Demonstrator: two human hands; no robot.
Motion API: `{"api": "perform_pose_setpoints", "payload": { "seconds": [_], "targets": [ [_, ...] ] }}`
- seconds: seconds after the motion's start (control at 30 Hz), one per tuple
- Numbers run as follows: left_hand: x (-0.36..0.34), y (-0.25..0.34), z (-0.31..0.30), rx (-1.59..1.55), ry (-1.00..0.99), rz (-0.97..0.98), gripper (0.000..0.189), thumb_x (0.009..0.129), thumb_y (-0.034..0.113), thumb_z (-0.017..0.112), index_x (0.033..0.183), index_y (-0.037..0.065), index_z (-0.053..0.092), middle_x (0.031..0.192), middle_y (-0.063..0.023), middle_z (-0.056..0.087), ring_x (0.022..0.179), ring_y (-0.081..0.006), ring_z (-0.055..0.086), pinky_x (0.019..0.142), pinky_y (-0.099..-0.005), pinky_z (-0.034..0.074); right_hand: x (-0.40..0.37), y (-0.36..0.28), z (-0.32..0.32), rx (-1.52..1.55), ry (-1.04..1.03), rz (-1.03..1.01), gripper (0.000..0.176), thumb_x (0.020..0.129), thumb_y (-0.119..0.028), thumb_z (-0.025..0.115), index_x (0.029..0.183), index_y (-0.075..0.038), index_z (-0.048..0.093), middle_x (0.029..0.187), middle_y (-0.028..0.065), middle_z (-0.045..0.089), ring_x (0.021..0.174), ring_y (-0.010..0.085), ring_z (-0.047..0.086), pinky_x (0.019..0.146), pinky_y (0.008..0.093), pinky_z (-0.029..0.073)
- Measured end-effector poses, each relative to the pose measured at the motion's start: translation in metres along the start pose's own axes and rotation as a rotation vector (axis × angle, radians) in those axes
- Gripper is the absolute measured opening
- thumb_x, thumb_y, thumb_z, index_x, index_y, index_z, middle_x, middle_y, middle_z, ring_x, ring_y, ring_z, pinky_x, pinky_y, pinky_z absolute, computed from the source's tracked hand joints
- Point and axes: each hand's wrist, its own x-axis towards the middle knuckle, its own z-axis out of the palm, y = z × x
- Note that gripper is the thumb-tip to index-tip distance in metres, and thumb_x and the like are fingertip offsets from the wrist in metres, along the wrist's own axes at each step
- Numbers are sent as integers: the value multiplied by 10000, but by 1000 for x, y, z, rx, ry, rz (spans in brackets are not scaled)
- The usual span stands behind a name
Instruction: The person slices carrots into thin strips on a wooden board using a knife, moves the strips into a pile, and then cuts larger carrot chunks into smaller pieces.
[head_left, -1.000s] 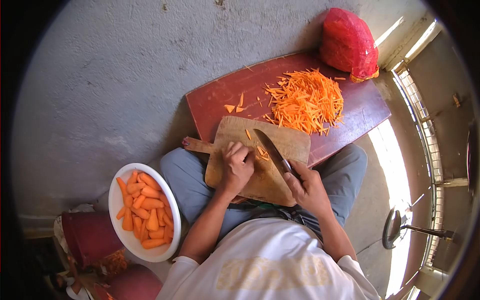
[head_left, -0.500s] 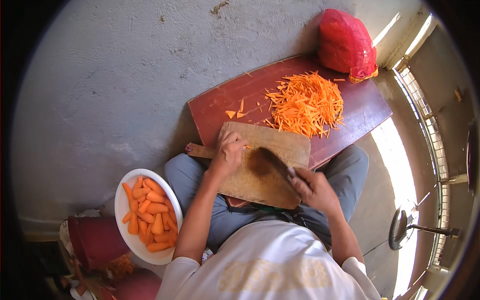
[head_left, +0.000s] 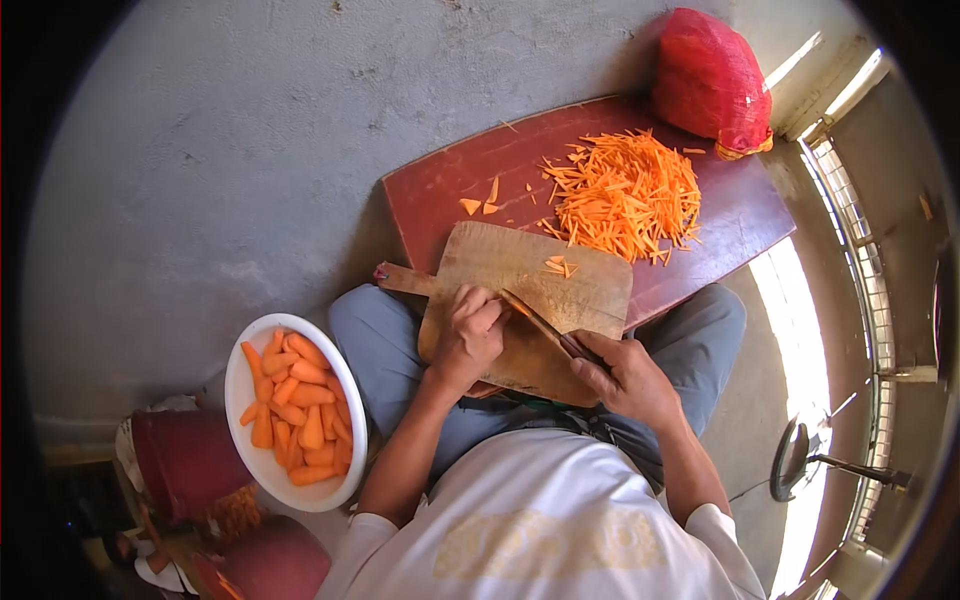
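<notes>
My right hand (head_left: 628, 378) is closed around the handle of a knife (head_left: 540, 318). The blade slants up and left across a worn wooden cutting board (head_left: 590, 290), its tip beside the fingertips of my left hand (head_left: 468, 335). Those left fingers are curled down on the board over a bit of carrot, mostly hidden, with only a sliver of orange showing by the blade. A few carrot strips (head_left: 560, 266) lie on the upper part of the board. Beyond it, a large heap of carrot sticks (head_left: 625, 195) rests on the red tabletop (head_left: 440, 180).
To my left is a white basin (head_left: 235, 385) of peeled carrots (head_left: 310, 420). A red mesh sack (head_left: 712, 80) stands at the table's far right, against the grey wall (head_left: 220, 150). Small carrot offcuts (head_left: 470, 206) lie at the table's left. A fan-like stand (head_left: 790, 462) is at right.
My left hand has moved down the board, nearer my body. The knife has turned and come up to the left fingertips. Cut carrot strips now lie uncovered on the board's upper part.
</notes>
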Motion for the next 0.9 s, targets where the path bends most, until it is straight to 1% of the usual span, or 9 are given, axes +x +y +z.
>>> {"api": "perform_pose_setpoints", "payload": {
  "seconds": [0.2,0.3,0.4,0.5,0.6,0.7,0.8,0.83,0.9],
  "targets": [
    [1,1,10,79,4,53,51,838,-1,752,836,37,718,947,-98,673,927,-347,634,854,-478,495,-2,-9,-6,-56,-51,26,268,1071,-161,693,1280,6,682,1013,319,730,966,534,716,806,558,571],
    [-1,3,12,110,6,69,53,816,-16,739,827,23,705,929,-106,659,925,-350,628,850,-493,497,-3,-7,-3,-60,-54,30,273,1073,-163,689,1289,2,682,989,331,721,953,533,717,797,561,570],
    [-3,8,8,132,-5,63,46,801,-21,720,832,10,706,919,-117,651,919,-355,626,851,-505,499,7,2,9,-153,-38,36,368,1073,-166,702,1372,46,681,1008,323,728,908,514,730,786,499,581],
    [-3,3,14,114,40,80,42,827,-33,733,856,-8,716,890,-138,636,893,-365,620,837,-503,502,22,11,15,-162,5,-97,371,1079,-170,700,1375,54,680,974,309,724,859,473,737,769,479,576],
    [-3,7,12,61,84,11,61,852,-50,756,900,-16,739,882,-153,639,872,-377,623,817,-496,515,19,7,11,-84,117,-66,360,1086,-167,696,1364,61,689,934,282,712,789,422,704,747,449,564],
    [-1,6,11,-22,158,-34,141,873,-98,765,987,-17,783,902,-154,700,852,-384,680,765,-458,551,10,0,0,-49,90,-6,307,1067,-153,676,1312,31,693,918,309,713,841,508,711,780,506,577],
    [-3,6,11,-91,227,-111,124,878,-84,774,985,-21,787,914,-160,732,857,-368,726,768,-414,573,3,-5,-6,45,-1,123,363,1106,-205,686,1354,59,701,851,239,654,719,301,630,721,415,545],
    [-5,4,10,-113,241,-165,98,887,-63,792,977,-25,798,937,-138,760,840,-299,748,777,-364,581,3,-1,-6,42,0,76,369,1114,-220,678,1357,56,702,840,214,663,704,269,621,707,402,539],
    [-4,6,6,-182,272,-246,89,898,-50,801,983,-25,808,936,-117,766,829,-253,743,778,-347,581,7,15,0,40,10,-19,382,1130,-249,660,1363,50,704,820,163,681,675,204,604,678,375,526]
  ]
}}
